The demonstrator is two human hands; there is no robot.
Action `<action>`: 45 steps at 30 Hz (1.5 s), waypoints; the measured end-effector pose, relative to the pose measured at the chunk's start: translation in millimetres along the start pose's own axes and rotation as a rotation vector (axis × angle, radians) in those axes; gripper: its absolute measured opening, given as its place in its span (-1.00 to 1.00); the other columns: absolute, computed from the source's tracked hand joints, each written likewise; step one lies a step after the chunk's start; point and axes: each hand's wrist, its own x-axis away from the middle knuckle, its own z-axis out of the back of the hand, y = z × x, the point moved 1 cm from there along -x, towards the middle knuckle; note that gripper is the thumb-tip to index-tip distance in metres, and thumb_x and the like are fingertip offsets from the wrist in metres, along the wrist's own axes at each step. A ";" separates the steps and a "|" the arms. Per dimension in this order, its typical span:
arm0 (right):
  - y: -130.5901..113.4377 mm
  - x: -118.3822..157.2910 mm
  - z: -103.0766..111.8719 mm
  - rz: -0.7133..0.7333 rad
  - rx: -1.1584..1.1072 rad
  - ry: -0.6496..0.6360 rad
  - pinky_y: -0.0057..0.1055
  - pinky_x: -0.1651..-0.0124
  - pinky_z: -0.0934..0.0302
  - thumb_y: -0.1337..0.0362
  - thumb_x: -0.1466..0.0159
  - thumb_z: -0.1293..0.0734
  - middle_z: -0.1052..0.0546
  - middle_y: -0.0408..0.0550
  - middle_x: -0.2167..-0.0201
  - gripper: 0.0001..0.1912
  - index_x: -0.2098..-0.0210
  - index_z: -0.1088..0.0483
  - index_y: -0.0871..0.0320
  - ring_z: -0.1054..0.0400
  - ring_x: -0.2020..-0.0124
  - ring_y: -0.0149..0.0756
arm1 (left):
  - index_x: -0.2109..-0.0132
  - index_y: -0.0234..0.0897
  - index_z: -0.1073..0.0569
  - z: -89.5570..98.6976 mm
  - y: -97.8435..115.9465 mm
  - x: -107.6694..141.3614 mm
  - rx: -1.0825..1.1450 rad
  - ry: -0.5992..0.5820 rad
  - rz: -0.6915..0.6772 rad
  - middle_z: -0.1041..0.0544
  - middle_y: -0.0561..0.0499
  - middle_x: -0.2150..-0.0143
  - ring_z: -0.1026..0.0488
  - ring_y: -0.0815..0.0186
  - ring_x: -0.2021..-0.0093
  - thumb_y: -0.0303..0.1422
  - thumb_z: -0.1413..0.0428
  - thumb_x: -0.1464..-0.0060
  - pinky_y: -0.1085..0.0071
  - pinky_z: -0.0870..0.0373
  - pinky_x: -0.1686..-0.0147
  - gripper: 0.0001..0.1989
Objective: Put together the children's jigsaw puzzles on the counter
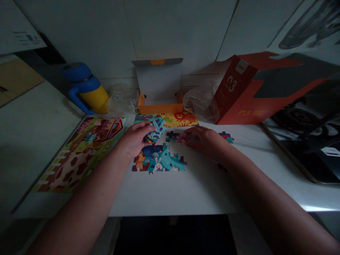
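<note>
My left hand (pixel 139 137) is closed around a bunch of teal jigsaw pieces (pixel 157 130), held above the white table. Under it lies a partly joined jigsaw (pixel 159 160) showing a rabbit, an orange animal and a teal creature. My right hand (pixel 202 139) is bent over a few dark and pink jigsaw pieces (pixel 176 137), its fingertips at their right end. Whether it grips one of them is hidden. Another blue and red jigsaw piece (pixel 227 137) lies just right of that hand.
A farm picture sheet (pixel 79 156) covers the table's left side, with a blue and yellow jug (pixel 89 90) behind. At the back stand an open orange box (pixel 160 108), clear plastic bags (pixel 203 102) and a large red box (pixel 255 95). A yellow animal picture (pixel 180 119) lies in front.
</note>
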 end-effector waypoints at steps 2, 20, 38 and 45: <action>0.7 -0.7 -0.8 -0.014 -0.002 -0.002 -0.25 -0.08 -0.35 0.15 -0.43 -0.38 -0.61 0.09 -0.07 -0.65 -0.16 -0.50 0.09 -0.53 -0.02 -0.08 | 0.22 -0.24 -0.56 -0.4 -0.1 0.4 0.007 0.001 -0.005 -0.57 0.05 0.33 -0.50 0.33 0.38 -0.35 -0.48 0.25 0.48 -0.41 0.51 -0.60; -26.6 -10.5 -15.7 0.054 -0.048 0.092 -0.27 -0.03 -0.35 0.27 -0.46 -0.35 -0.64 0.08 0.06 -0.78 -0.03 -0.58 0.15 -0.54 0.07 -0.14 | 0.22 -0.22 -0.56 -0.7 -1.8 0.5 -0.001 0.051 -0.027 -0.56 0.06 0.29 -0.50 0.31 0.32 -0.31 -0.49 0.27 0.49 -0.32 0.53 -0.58; -12.1 -8.9 -11.4 0.090 0.032 0.022 -0.19 -0.11 -0.34 0.25 -0.49 -0.28 -0.62 0.10 0.02 -0.75 0.01 -0.61 0.12 -0.50 -0.01 -0.09 | 0.24 -0.20 -0.53 1.1 -2.5 -1.5 0.025 0.050 -0.009 -0.57 0.07 0.30 -0.51 0.32 0.33 -0.31 -0.47 0.27 0.45 -0.41 0.46 -0.60; -42.0 -34.8 -4.6 0.207 0.124 -0.047 -0.15 -0.12 -0.32 0.17 -0.41 -0.40 -0.61 0.18 -0.07 -0.69 -0.08 -0.54 0.17 -0.47 -0.07 0.01 | 0.20 -0.22 -0.56 1.3 -4.1 -1.2 0.019 0.013 -0.001 -0.59 0.04 0.28 -0.52 0.32 0.33 -0.26 -0.48 0.28 0.45 -0.41 0.43 -0.56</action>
